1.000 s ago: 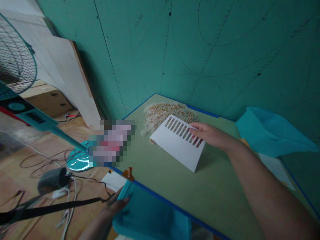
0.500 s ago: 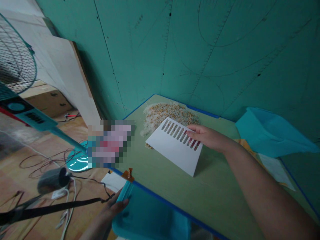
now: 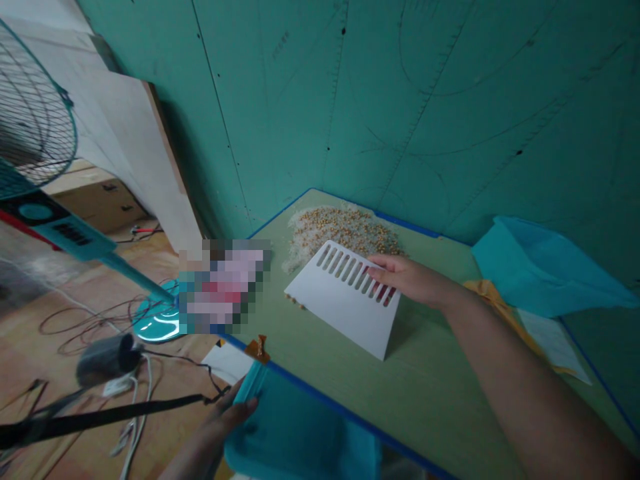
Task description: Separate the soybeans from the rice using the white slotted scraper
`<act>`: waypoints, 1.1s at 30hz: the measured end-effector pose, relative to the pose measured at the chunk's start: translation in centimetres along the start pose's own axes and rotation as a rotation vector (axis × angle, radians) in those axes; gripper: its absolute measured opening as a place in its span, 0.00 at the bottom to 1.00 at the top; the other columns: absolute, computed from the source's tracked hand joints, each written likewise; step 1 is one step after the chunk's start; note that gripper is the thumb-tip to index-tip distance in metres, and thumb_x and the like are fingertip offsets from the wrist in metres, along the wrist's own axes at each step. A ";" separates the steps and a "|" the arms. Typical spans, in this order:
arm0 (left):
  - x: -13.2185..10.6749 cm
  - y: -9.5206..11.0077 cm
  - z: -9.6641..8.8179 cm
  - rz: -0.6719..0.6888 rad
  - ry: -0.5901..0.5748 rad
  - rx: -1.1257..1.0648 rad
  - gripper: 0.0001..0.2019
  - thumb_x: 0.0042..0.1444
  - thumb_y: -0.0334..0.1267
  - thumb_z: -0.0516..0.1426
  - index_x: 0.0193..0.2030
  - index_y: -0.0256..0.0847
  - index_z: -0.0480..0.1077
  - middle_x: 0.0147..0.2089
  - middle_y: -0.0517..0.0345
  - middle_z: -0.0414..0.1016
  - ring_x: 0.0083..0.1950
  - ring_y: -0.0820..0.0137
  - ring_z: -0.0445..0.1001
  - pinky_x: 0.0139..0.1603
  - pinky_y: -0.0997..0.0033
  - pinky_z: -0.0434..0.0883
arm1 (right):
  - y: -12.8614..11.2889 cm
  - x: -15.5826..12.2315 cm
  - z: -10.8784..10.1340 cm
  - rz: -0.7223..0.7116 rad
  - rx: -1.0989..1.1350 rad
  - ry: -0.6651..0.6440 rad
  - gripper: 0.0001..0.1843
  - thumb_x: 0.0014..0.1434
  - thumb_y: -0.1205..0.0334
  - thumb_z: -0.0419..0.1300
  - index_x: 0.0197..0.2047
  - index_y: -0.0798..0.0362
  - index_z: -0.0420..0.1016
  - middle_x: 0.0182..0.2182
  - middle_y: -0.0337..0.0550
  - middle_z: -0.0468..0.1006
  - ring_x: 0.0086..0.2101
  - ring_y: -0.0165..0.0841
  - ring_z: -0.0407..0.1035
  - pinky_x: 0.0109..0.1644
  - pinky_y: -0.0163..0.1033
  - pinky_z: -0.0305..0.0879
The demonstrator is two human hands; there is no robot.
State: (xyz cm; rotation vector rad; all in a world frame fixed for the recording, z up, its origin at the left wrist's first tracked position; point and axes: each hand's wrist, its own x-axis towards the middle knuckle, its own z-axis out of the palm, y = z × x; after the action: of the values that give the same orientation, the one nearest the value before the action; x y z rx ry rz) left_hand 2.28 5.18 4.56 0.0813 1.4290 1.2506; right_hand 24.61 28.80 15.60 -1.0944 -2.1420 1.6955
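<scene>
Now, closest in, the left hand [image 3: 235,410] has the turquoise bin [image 3: 303,420] by its rim, thumb hooked over the top, other fingers closed along the outer side and partly hidden. Just past it, brown tape [image 3: 259,349] clings to the edge of the green surface [image 3: 320,357], and over the middle of that, tilted, we have the white slotted scraper [image 3: 340,310]. The right hand [image 3: 407,277] grips its slotted end firmly, thumb on top, fingers tucked underneath and showing through the slots! A few yellow kernels [image 3: 292,299] lie at the scraper's left corner, and behind it spreads the heap of pale grains and kernels [image 3: 345,223], partly screened. Over to the right, a folded turquoise piece [image 3: 530,267], bag or cloth, can't tell which; away left, a standing fan [image 3: 73,230]; and at the back, the green wall [image 3: 300,100], marked with dark lines
</scene>
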 end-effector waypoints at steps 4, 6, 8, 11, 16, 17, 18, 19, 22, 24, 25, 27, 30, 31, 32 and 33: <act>0.0 0.2 0.0 -0.030 0.019 0.028 0.33 0.36 0.40 0.65 0.53 0.42 0.68 0.42 0.51 0.80 0.52 0.49 0.68 0.45 0.58 0.71 | -0.1 0.0 0.1 0.007 0.006 -0.007 0.13 0.58 0.56 0.50 0.42 0.54 0.66 0.24 0.35 0.68 0.23 0.25 0.65 0.25 0.31 0.62; -0.1 0.5 -0.1 -0.053 0.008 0.015 0.35 0.35 0.39 0.66 0.55 0.41 0.66 0.42 0.51 0.80 0.52 0.48 0.68 0.44 0.59 0.72 | -0.1 0.0 0.2 0.012 0.004 -0.009 0.14 0.58 0.55 0.51 0.43 0.55 0.66 0.24 0.36 0.68 0.23 0.25 0.65 0.26 0.31 0.63; -0.4 0.8 -0.1 -0.063 -0.005 -0.013 0.37 0.34 0.38 0.66 0.56 0.40 0.64 0.45 0.51 0.79 0.54 0.50 0.67 0.44 0.62 0.72 | -0.1 0.1 0.3 0.011 0.003 -0.012 0.15 0.58 0.55 0.51 0.43 0.55 0.66 0.24 0.36 0.68 0.23 0.25 0.65 0.26 0.31 0.63; -0.8 1.1 -0.1 -0.060 -0.006 -0.033 0.40 0.33 0.37 0.66 0.58 0.41 0.62 0.47 0.51 0.78 0.56 0.51 0.65 0.45 0.64 0.71 | 0.0 0.2 0.5 0.004 0.000 -0.024 0.15 0.58 0.54 0.51 0.43 0.54 0.66 0.23 0.36 0.68 0.23 0.25 0.65 0.26 0.32 0.63; -0.2 1.1 -0.6 -0.037 -0.012 -0.035 0.41 0.33 0.39 0.67 0.59 0.43 0.61 0.43 0.51 0.80 0.53 0.48 0.67 0.42 0.59 0.73 | 0.3 0.4 0.7 -0.003 0.017 -0.049 0.15 0.58 0.52 0.51 0.43 0.54 0.66 0.24 0.36 0.68 0.22 0.26 0.65 0.26 0.33 0.63; 0.1 1.0 -0.7 -0.040 0.004 -0.027 0.41 0.33 0.39 0.67 0.59 0.43 0.61 0.42 0.51 0.80 0.52 0.48 0.68 0.42 0.59 0.73 | 0.3 0.5 0.7 -0.002 0.021 -0.049 0.15 0.58 0.52 0.51 0.43 0.54 0.66 0.24 0.36 0.69 0.23 0.26 0.65 0.26 0.33 0.63; 0.5 0.9 -0.9 -0.047 0.017 -0.017 0.41 0.33 0.40 0.67 0.58 0.43 0.62 0.41 0.51 0.80 0.52 0.48 0.69 0.42 0.59 0.73 | 0.3 0.5 0.8 0.000 0.023 -0.047 0.15 0.58 0.53 0.51 0.43 0.54 0.66 0.24 0.37 0.69 0.23 0.26 0.65 0.26 0.33 0.63; 0.8 0.8 -1.0 -0.054 0.025 -0.004 0.41 0.33 0.40 0.67 0.58 0.43 0.62 0.40 0.51 0.81 0.51 0.48 0.69 0.43 0.59 0.73 | 0.3 0.5 0.9 0.002 0.024 -0.045 0.15 0.58 0.53 0.51 0.43 0.54 0.66 0.24 0.36 0.69 0.23 0.26 0.65 0.26 0.33 0.63; 1.7 0.5 -1.5 -0.050 -0.005 0.032 0.42 0.31 0.40 0.67 0.58 0.44 0.62 0.35 0.53 0.82 0.46 0.45 0.72 0.42 0.54 0.73 | 0.3 0.7 1.2 0.009 0.024 -0.046 0.15 0.58 0.54 0.51 0.44 0.54 0.66 0.23 0.36 0.68 0.22 0.25 0.65 0.26 0.32 0.62; 1.9 0.3 -1.8 -0.044 -0.027 0.032 0.41 0.32 0.41 0.67 0.58 0.45 0.62 0.35 0.54 0.82 0.45 0.45 0.73 0.41 0.53 0.73 | 0.3 0.7 1.4 0.012 0.020 -0.046 0.15 0.58 0.55 0.51 0.44 0.54 0.66 0.22 0.35 0.68 0.21 0.25 0.64 0.25 0.32 0.62; 1.9 0.3 -2.0 -0.045 -0.026 0.025 0.40 0.33 0.41 0.66 0.58 0.45 0.62 0.35 0.54 0.82 0.45 0.46 0.73 0.41 0.53 0.73 | 0.3 0.8 1.5 0.011 0.020 -0.046 0.15 0.58 0.54 0.51 0.44 0.54 0.67 0.22 0.35 0.68 0.21 0.25 0.64 0.25 0.32 0.62; 1.8 0.3 -2.4 -0.049 -0.009 0.008 0.39 0.35 0.42 0.65 0.58 0.43 0.61 0.38 0.53 0.82 0.47 0.47 0.72 0.41 0.55 0.73 | 0.4 0.9 1.7 0.008 0.019 -0.043 0.15 0.58 0.54 0.51 0.45 0.54 0.67 0.22 0.35 0.67 0.21 0.25 0.64 0.25 0.32 0.62; 1.5 0.7 -3.0 -0.029 0.004 -0.003 0.37 0.37 0.41 0.64 0.57 0.41 0.62 0.43 0.52 0.80 0.50 0.48 0.71 0.43 0.58 0.73 | 0.6 1.1 1.9 0.005 0.017 -0.052 0.15 0.58 0.54 0.51 0.44 0.54 0.67 0.22 0.35 0.68 0.21 0.25 0.64 0.25 0.33 0.63; 1.4 0.9 -3.2 -0.022 0.002 -0.003 0.36 0.37 0.41 0.64 0.57 0.40 0.63 0.45 0.52 0.79 0.50 0.48 0.70 0.43 0.59 0.73 | 0.8 1.2 1.9 0.003 0.018 -0.058 0.14 0.58 0.54 0.51 0.43 0.54 0.67 0.22 0.35 0.68 0.21 0.25 0.64 0.25 0.33 0.63; 1.5 1.1 -3.4 -0.020 0.003 0.001 0.35 0.37 0.41 0.63 0.56 0.41 0.64 0.46 0.52 0.78 0.50 0.48 0.70 0.43 0.60 0.72 | 0.8 1.3 1.9 0.000 0.020 -0.064 0.14 0.58 0.54 0.51 0.42 0.54 0.67 0.22 0.35 0.68 0.21 0.25 0.65 0.25 0.33 0.63; 1.6 1.3 -3.7 -0.021 0.008 0.007 0.34 0.38 0.41 0.63 0.56 0.40 0.65 0.46 0.52 0.79 0.50 0.47 0.70 0.43 0.60 0.73 | 0.9 1.3 2.0 -0.006 0.022 -0.071 0.13 0.58 0.54 0.51 0.41 0.54 0.67 0.22 0.35 0.68 0.21 0.25 0.65 0.25 0.32 0.63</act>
State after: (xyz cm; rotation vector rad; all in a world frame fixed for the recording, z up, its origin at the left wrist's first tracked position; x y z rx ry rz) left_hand -1.72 4.57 3.45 0.0654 1.4378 1.2298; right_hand 22.93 28.24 13.77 -1.0355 -2.1608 1.7771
